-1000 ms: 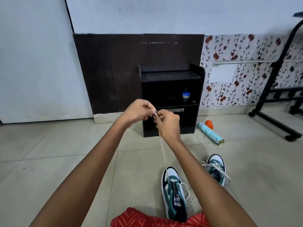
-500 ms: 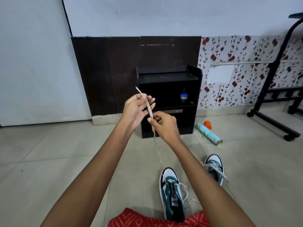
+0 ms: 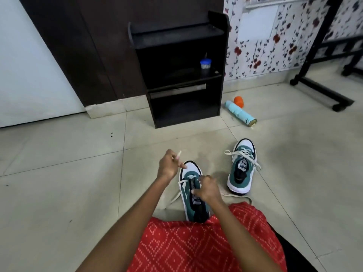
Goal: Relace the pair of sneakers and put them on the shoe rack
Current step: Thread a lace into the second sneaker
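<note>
- Sneaker (image 3: 191,173) being laced lies on the floor (image 3: 78,173) just ahead of the person's lap. Its toe points to 12 o'clock and its heel to 6 o'clock, so its long axis aims at the shoe rack (image 3: 176,39), well apart at 12 o'clock.
- Left hand (image 3: 169,167), just off the toe at 10 o'clock, pinches the free end of the lace (image 3: 179,155), which drops toward 4 o'clock into the shoe's front.
- Right hand (image 3: 208,189) rests curled on the tongue (image 3: 196,201) and is the nearer hand for the next threading; what it grips cannot be told.
- Second sneaker (image 3: 233,174), loosely laced, stands apart at 2 o'clock.
- Half a second earlier both hands met on a taut lace raised before the rack; now they are lowered to the shoe and parted.
</note>
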